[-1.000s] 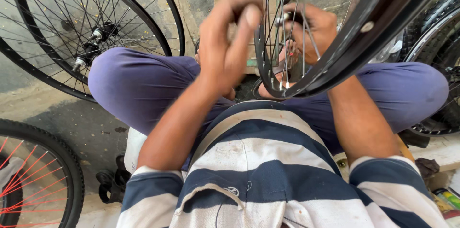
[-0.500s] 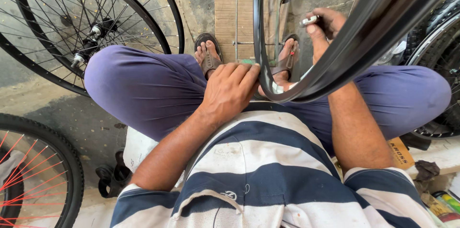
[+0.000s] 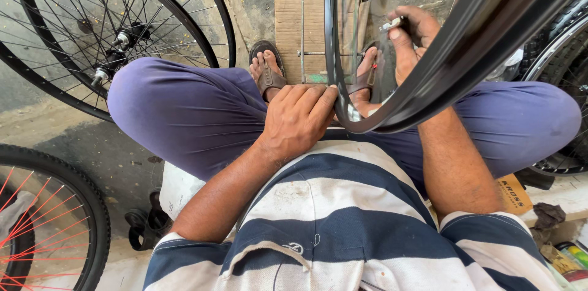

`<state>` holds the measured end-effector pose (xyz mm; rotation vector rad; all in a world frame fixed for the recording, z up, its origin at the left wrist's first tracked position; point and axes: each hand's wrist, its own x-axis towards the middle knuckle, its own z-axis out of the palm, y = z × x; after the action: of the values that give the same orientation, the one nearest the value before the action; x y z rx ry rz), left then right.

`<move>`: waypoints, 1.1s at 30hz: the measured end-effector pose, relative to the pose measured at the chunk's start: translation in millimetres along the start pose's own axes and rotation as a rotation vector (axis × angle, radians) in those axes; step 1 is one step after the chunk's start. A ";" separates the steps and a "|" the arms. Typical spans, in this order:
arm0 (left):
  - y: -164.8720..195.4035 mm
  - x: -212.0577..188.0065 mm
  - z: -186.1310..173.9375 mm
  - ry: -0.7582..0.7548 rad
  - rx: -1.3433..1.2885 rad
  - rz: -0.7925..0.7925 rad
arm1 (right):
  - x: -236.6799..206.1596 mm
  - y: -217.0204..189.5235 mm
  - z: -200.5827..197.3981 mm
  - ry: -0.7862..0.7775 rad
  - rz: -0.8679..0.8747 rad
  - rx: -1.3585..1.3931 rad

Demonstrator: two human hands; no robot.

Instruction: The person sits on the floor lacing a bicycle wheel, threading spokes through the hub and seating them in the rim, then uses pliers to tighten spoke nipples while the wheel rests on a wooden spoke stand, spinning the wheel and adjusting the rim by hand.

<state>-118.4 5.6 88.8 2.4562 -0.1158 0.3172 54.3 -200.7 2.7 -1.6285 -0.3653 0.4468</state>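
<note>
Head view, looking down past a blue-and-white striped shirt onto crossed legs in purple trousers.

Standing upright between the knees: a black bicycle rim, its lowest curve resting at the lap and its far side rising out of view at upper right.

Left hand lying flat just left of the rim's bottom, fingers together and fingertips touching the rim's edge, bracing rather than gripping.

Right hand raised behind the rim, above its lowest curve, pinching a small silvery tool between thumb and fingers; exact kind of tool too small to tell.

Sandalled feet resting beyond the rim on a wooden board.

Two spoked wheels leaning far left of the rim; a tyred wheel with red spokes at lower left.

Possible trouble: with only fingertips steadying the rim, the rim tipping sideways off the lap; the small tool slipping from the pinch and dropping among the spokes; fingers getting caught between rim and leg.
</note>
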 end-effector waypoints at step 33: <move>-32.9 56.9 24.6 0.333 -0.403 -0.335 | 24.2 -17.8 2.8 -0.417 0.103 -0.172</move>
<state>-53.2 15.9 64.9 1.9517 0.3392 0.4936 74.5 -184.6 18.4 -1.7221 -0.6471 0.8577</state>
